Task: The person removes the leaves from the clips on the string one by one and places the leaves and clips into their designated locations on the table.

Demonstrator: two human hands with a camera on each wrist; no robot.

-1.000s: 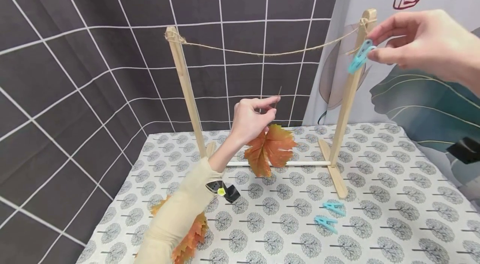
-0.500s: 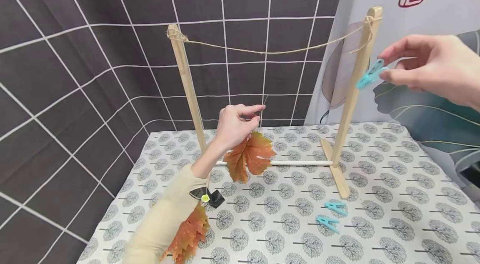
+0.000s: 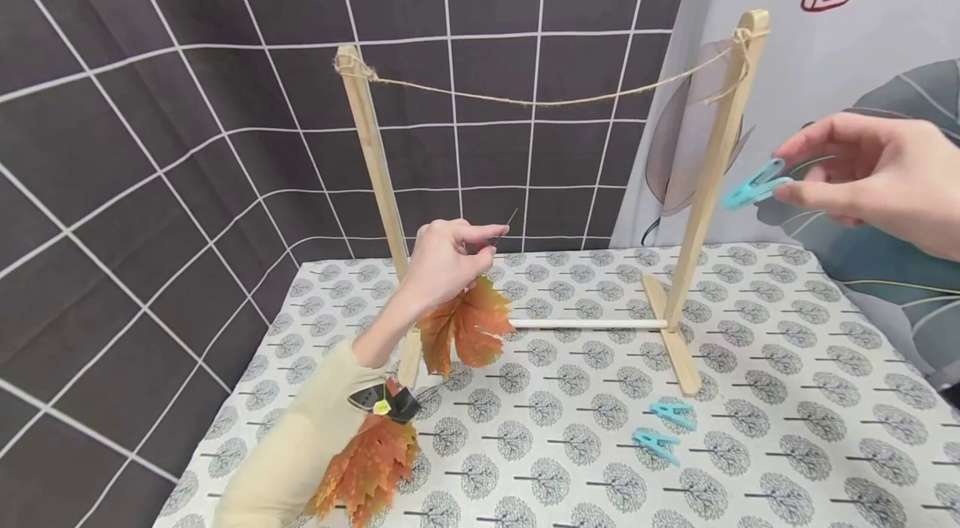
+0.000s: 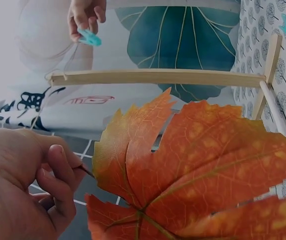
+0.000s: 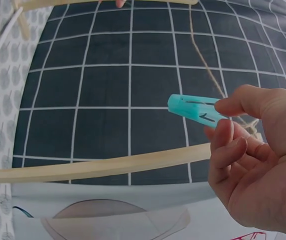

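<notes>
My left hand pinches the thin stem of an orange-red artificial maple leaf, which hangs below the fingers near the left post. Seen from the left wrist, the leaf fills much of the view, its stem between thumb and fingers. Off to the right of the right post, my right hand pinches a light blue clothespin by its handle end. In the right wrist view the clothespin points away from the fingertips, with nothing in its jaws.
A twine line sags between two wooden posts, the left and the right, joined low down by a white rod. Two more clothespins lie on the tree-patterned cloth. Stacked leaves lie partly under the left sleeve.
My left hand has moved left and slightly down with the maple leaf. My right hand has gone down and right, carrying the clothespin away from the right post's top.
</notes>
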